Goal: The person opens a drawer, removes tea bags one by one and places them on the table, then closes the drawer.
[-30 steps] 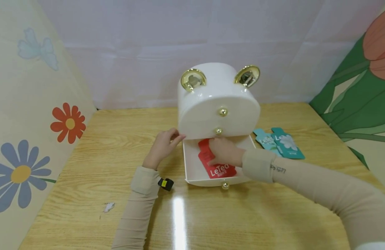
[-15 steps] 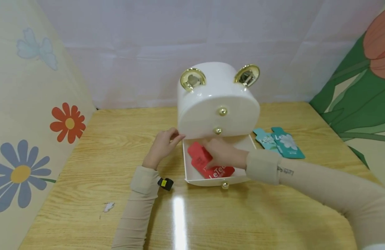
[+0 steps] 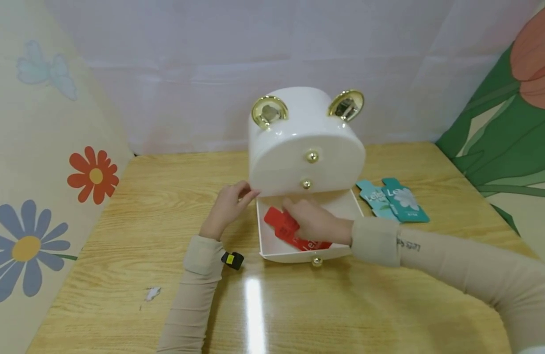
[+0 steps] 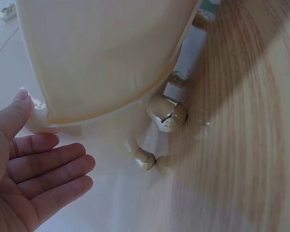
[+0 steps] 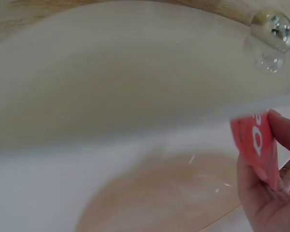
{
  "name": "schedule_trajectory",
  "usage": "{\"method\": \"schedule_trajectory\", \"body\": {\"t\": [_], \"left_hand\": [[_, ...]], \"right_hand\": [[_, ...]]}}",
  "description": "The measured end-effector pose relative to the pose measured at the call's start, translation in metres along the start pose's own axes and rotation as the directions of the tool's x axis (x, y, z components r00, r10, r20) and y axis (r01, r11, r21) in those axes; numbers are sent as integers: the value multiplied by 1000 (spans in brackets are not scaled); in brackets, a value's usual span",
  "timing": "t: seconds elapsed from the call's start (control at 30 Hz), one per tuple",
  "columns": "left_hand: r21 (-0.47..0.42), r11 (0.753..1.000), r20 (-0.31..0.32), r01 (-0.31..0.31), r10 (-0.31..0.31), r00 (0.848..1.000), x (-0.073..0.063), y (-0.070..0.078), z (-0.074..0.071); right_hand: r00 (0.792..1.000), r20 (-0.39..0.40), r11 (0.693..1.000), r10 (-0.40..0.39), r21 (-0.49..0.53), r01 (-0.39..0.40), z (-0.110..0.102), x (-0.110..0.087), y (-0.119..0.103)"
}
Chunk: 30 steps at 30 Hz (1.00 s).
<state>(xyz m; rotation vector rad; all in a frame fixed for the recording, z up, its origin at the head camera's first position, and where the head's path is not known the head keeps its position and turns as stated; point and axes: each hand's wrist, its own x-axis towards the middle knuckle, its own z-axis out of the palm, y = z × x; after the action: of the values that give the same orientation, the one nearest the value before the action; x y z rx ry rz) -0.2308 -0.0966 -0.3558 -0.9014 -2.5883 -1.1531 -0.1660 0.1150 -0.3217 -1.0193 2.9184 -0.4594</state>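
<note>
A red sachet (image 3: 294, 233) printed with white letters lies tilted inside the pulled-out bottom drawer (image 3: 267, 243) of a white cabinet (image 3: 307, 142) with gold ears. My right hand (image 3: 316, 221) reaches into the drawer and pinches the sachet between thumb and fingers, as the right wrist view shows on the red sachet (image 5: 256, 145). My left hand (image 3: 228, 206) is at the cabinet's lower left front corner, its thumb touching the edge. In the left wrist view the other fingers of my left hand (image 4: 43, 169) are extended and relaxed.
Two teal sachets, one lighter (image 3: 377, 199) and one darker (image 3: 405, 200), overlap on the wooden table (image 3: 343, 309) right of the cabinet. A torn white scrap or mark (image 3: 153, 293) is at the left. Flowered panels stand at both sides, a pale cloth behind.
My right hand and the red sachet have shifted left within the drawer, and the sachet has turned to lie more slantwise. My left hand keeps its place at the corner.
</note>
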Motion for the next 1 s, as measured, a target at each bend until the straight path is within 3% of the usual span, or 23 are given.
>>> {"method": "schedule_trajectory", "body": {"t": [0.27,0.53,1.0], "left_hand": [[-1,1000,5,2,-2,1000,-1,0,-1],[-12,1000,14,14,-14,1000,-2,1,-2],[-17,1000,25,22,-22,999,-1,1,0]], "right_hand": [[999,-26,999,-21,27,22,-3,-3,-2],[993,-103,998,-54,23,57,-15,-9,-5],[985,-156,996,73,65,-63,-45,-30,-3]]}}
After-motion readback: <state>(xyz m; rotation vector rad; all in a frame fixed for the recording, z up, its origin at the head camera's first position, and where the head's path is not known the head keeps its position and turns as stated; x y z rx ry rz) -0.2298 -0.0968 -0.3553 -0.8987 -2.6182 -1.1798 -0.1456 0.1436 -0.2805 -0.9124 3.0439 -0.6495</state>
